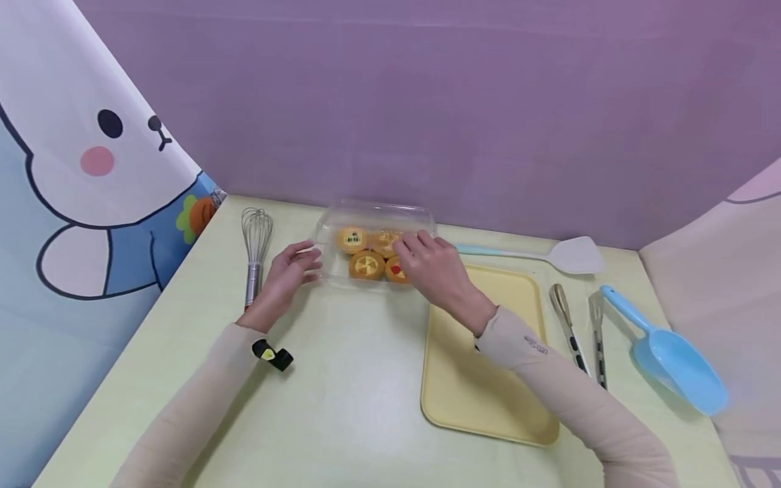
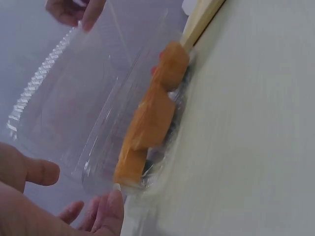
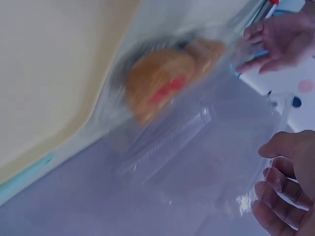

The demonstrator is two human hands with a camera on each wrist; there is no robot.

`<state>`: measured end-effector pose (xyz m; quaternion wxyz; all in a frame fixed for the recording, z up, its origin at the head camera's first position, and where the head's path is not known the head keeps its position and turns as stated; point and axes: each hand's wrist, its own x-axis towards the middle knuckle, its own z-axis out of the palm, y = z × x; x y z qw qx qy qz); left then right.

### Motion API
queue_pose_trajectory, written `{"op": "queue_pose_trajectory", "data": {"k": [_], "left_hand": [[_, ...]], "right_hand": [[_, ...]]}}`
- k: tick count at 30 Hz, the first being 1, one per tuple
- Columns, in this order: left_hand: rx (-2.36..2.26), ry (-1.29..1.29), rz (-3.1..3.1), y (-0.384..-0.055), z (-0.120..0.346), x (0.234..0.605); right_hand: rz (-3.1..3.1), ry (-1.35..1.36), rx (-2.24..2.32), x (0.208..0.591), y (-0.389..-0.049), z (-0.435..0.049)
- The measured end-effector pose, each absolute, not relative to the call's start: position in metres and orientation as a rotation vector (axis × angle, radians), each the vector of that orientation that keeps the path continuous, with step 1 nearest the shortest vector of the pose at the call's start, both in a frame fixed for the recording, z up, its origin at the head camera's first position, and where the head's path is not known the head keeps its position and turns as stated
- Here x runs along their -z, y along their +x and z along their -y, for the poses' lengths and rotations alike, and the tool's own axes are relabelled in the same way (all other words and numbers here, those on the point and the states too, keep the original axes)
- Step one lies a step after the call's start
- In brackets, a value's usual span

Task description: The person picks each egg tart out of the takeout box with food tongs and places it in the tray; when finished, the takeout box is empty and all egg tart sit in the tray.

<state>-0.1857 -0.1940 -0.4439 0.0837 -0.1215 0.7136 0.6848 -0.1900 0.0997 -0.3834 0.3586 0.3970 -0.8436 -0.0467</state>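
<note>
A hinged clear plastic container (image 1: 331,263) stands near the back of the table, its lid (image 2: 59,93) raised. Several round orange-brown pastries (image 1: 367,265) with yellow or red tops sit inside. My right hand (image 1: 436,268) pinches the lid's free edge between thumb and fingers, as the right wrist view shows. At the container's left end is my left hand (image 1: 291,271), thumb spread away from the fingers. In the left wrist view, one of its fingertips (image 2: 116,199) touches the container's lower corner; nothing is gripped there.
A whisk (image 1: 253,237) lies left of the container. To the right are a beige tray (image 1: 488,413), a white-bladed turner (image 1: 573,256), a spoon-like utensil (image 1: 567,322), a slotted utensil (image 1: 598,335) and a blue scoop (image 1: 677,359). A purple backdrop (image 1: 390,108) rises behind the table.
</note>
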Motion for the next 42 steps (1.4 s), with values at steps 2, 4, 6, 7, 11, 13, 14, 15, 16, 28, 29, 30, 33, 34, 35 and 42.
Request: {"op": "queue_pose_trajectory", "data": {"k": [2,4,6,7,11,13,14,15,16,28,29,30,33,34,35,42], "left_hand": [[-2.04,-0.354,-2.142,-0.192,0.196,0.444],[-2.05,-0.339,-2.137,-0.198,0.197,0.445],[-2.063,-0.319,-2.13,-0.204,0.197,0.446],[-2.067,-0.31,-2.132,-0.207,0.197,0.447],[-2.069,-0.259,-2.145,-0.215,0.196,0.449],[-2.061,-0.23,-2.147,-0.218,0.196,0.449],[-2.057,-0.215,-2.144,-0.218,0.197,0.449],[-2.05,-0.199,-2.142,-0.219,0.198,0.449],[-2.041,-0.189,-2.142,-0.219,0.199,0.448],[-1.903,-0.119,-2.129,-0.206,0.211,0.443],[-1.891,-0.114,-2.128,-0.204,0.213,0.443],[-1.878,-0.108,-2.13,-0.202,0.214,0.442],[-1.832,-0.087,-2.145,-0.196,0.219,0.44],[-1.818,-0.081,-2.15,-0.193,0.22,0.439],[-1.801,-0.082,-2.153,-0.19,0.221,0.439],[-1.72,-0.1,-2.158,-0.17,0.231,0.436]], "right_hand": [[2.18,0.986,0.082,0.38,-0.194,-0.107],[2.191,0.949,0.023,0.377,-0.197,-0.115],[2.21,0.927,-0.077,0.375,-0.201,-0.123],[2.224,0.917,-0.135,0.373,-0.203,-0.127],[2.3,0.883,-0.359,0.367,-0.209,-0.14],[2.329,0.863,-0.433,0.364,-0.211,-0.145],[2.342,0.856,-0.466,0.363,-0.212,-0.147],[2.355,0.852,-0.497,0.362,-0.213,-0.148],[2.361,0.848,-0.531,0.362,-0.214,-0.149],[2.455,0.752,-1.068,0.364,-0.224,-0.153],[2.454,0.742,-1.097,0.363,-0.225,-0.153],[2.453,0.734,-1.12,0.363,-0.225,-0.153],[2.45,0.715,-1.175,0.362,-0.227,-0.153],[2.452,0.71,-1.193,0.363,-0.227,-0.153],[2.458,0.704,-1.21,0.364,-0.228,-0.152],[2.502,0.66,-1.316,0.373,-0.229,-0.149]]}}
